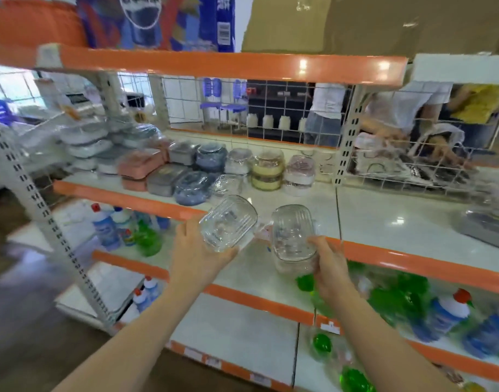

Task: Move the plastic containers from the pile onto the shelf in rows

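Note:
My left hand (pixel 196 257) grips a clear ribbed plastic container (pixel 228 223), tilted, in front of the middle shelf's orange edge. My right hand (pixel 328 264) grips a second clear ribbed container (pixel 293 236), held more upright just to the right of the first. Both hang in the air at the front of the white shelf (pixel 384 216). On that shelf, to the back left, stand rows of wrapped containers: pink (pixel 140 165), grey (pixel 164 179), blue (pixel 191 186), clear (pixel 228 183), yellowish (pixel 268 169) and pale pink (pixel 300 172).
A wire mesh back panel (pixel 271 108) closes the shelf; people stand behind it. A metal rack (pixel 412 171) and a wrapped tray (pixel 488 222) sit on the right. Detergent bottles (pixel 452 312) fill the lower shelves. A shelf upright (pixel 44 216) stands at the left.

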